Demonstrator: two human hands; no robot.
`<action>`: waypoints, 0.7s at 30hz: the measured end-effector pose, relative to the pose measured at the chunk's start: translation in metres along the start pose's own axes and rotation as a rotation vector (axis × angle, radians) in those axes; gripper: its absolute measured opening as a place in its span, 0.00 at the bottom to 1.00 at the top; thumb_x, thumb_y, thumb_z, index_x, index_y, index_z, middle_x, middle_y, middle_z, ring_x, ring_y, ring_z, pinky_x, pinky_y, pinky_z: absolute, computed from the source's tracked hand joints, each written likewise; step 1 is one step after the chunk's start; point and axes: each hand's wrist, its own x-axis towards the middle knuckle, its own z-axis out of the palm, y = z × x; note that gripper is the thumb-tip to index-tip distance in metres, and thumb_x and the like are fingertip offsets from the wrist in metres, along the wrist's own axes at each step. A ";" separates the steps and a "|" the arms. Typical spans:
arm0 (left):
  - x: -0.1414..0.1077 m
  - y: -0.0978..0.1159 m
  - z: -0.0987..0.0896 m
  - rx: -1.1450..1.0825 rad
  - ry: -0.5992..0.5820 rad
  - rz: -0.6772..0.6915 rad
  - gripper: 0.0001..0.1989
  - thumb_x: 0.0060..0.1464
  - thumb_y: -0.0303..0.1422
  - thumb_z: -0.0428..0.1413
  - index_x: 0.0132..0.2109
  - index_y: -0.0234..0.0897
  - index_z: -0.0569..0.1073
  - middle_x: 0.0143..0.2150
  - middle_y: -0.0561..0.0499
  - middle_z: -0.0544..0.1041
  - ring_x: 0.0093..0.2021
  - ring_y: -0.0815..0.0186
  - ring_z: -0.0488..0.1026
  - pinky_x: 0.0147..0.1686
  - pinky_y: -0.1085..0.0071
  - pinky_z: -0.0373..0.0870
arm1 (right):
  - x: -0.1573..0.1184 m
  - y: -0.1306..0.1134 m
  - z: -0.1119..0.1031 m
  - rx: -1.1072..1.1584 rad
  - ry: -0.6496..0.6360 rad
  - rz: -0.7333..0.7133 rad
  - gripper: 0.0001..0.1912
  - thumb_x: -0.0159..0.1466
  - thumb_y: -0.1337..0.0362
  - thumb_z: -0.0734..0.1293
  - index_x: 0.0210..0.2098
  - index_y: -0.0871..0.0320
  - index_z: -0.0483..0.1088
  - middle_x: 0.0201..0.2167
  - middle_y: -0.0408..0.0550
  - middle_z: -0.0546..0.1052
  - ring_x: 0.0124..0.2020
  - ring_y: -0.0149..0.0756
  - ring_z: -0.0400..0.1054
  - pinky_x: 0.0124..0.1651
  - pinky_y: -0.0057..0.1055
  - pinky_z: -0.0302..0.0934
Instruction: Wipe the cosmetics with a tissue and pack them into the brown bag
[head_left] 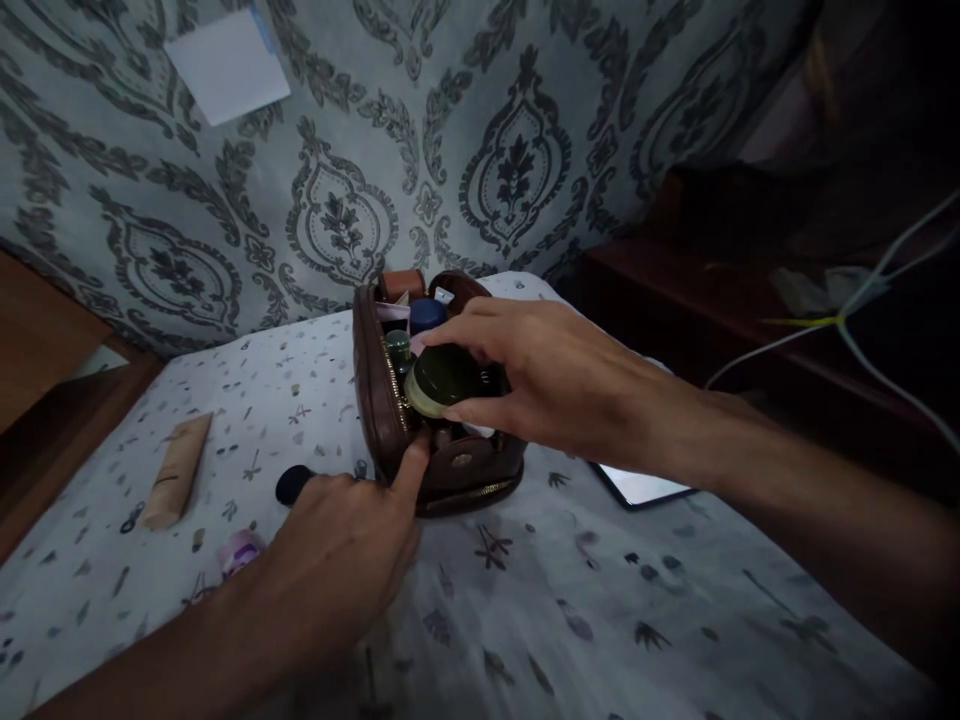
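Observation:
A brown cosmetic bag [371, 400] stands unzipped on the patterned sheet. My right hand [555, 375] grips a round jar [450, 375] with a dark lid and a pale base, tilted at the bag's mouth. Beside the jar, inside the bag, are a small green-capped container [398, 347] and a blue round item [427, 315]. My left hand [345, 540] has its index fingertip on the bag's front rim, with the other fingers curled and partly hidden. Just past its knuckles shows a black rounded object [293, 485], whose kind I cannot make out.
A beige tube [178, 470] lies on the sheet [255, 420] at left. A pink and purple item [240, 552] is partly behind my left forearm. Under my right forearm is a lit-screen device [641, 487]. Pale cables [840, 320] hang at right, and patterned wallpaper [420, 120] rises behind.

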 end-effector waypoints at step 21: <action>-0.014 0.005 0.021 -0.042 0.124 0.024 0.29 0.60 0.25 0.49 0.68 0.29 0.58 0.22 0.52 0.77 0.20 0.62 0.75 0.22 0.71 0.66 | 0.034 -0.005 0.013 0.041 -0.339 -0.113 0.12 0.54 0.67 0.77 0.38 0.58 0.77 0.33 0.44 0.77 0.32 0.34 0.69 0.32 0.29 0.57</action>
